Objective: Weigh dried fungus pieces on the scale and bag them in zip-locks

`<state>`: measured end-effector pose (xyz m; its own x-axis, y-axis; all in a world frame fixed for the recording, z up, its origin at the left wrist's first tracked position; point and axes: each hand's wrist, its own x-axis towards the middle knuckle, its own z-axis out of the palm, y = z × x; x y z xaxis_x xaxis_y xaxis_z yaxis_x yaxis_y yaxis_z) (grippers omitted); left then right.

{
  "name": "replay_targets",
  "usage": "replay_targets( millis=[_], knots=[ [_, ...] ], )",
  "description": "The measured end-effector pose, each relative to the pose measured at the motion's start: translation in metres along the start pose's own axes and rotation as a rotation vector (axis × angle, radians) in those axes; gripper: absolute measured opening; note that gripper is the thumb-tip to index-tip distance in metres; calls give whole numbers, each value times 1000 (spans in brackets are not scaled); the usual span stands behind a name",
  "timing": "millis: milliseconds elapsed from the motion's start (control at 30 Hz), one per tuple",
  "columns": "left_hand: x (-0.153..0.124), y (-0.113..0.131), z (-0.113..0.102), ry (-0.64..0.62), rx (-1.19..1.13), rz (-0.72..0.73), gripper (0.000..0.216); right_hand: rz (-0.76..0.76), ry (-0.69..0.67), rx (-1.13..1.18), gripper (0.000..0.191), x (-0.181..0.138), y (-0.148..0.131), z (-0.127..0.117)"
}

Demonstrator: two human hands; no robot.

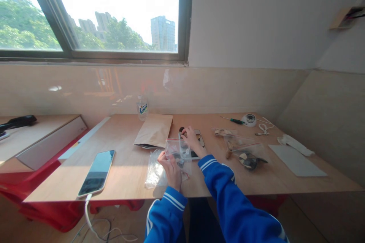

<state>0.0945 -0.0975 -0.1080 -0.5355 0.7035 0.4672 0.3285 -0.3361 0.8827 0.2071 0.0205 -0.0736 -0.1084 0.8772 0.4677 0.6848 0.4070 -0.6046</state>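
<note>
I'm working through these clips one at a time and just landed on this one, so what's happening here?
A person in blue sleeves works at a wooden table. The left hand holds a clear zip bag, while the right hand is at a small dark item just beyond it; whether it grips that item is unclear. A brown paper bag lies beyond the left hand, and more filled clear bags lie to the right.

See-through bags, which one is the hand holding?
The bag pinched in the left hand, in front of the person; the other see-through bags just lie on the table.
</note>
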Motion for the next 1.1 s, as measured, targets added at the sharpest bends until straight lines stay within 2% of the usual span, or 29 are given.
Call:
replay_targets(
  millis=[133,233,300,367,467,533,600,700,833,967,1100],
  knots=[
    [0,4,-1,-5,5,-32,33,-5,95,105,11,6,-14,-16],
    [1,6,-1,-5,15,-47,36,-35,180,174,7,8,-34,-38],
    [1,6,-1,-5,16,-57,36,-54,168,233,8,5,-51,-55],
    [1,4,0,-4,22,-52,35,-64,34,313,14,0,-69,-73],
    [0,-1,0,3,19,-27,34,-107,-266,361,21,-9,-91,-92],
    [-1,-2,1,13,14,-21,33,-126,-347,338,24,-15,-97,-97],
    [-1,-1,0,22,12,-19,30,-97,-297,288,25,-22,-94,-98],
    [0,2,0,33,2,4,22,10,-193,188,22,-39,-74,-96],
    [2,4,0,22,11,26,19,81,-233,18,15,-81,-38,-92],
    [3,6,-1,-8,70,47,24,115,-169,-91,20,-121,-20,-80],
    [4,10,-3,-127,173,86,38,155,-107,-189,23,-139,-20,-68]
  ],
)
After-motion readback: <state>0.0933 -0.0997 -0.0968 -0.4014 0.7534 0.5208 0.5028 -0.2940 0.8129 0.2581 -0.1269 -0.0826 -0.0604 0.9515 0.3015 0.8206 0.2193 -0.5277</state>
